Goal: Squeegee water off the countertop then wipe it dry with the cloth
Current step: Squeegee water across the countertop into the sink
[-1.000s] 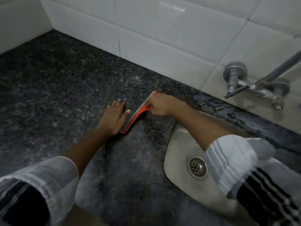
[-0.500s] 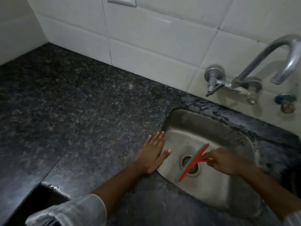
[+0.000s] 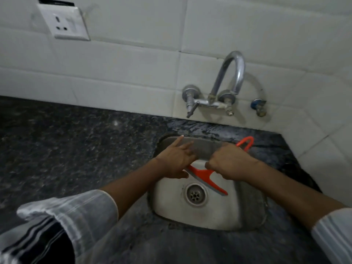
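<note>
Right hand (image 3: 229,161) fisted around the orange squeegee (image 3: 206,176) handle, center frame | left hand (image 3: 176,159) loose, fingers spread, touching the blade's left end | squeegee held over the steel sink (image 3: 247,212) | dark countertop (image 3: 66,149) spans the left.

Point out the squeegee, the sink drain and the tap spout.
squeegee (image 3: 202,173): head view, on the orange frame where handle meets blade.
sink drain (image 3: 195,194): head view, on the perforated strainer centre.
tap spout (image 3: 235,70): head view, on the curved chrome pipe's right side.
</note>
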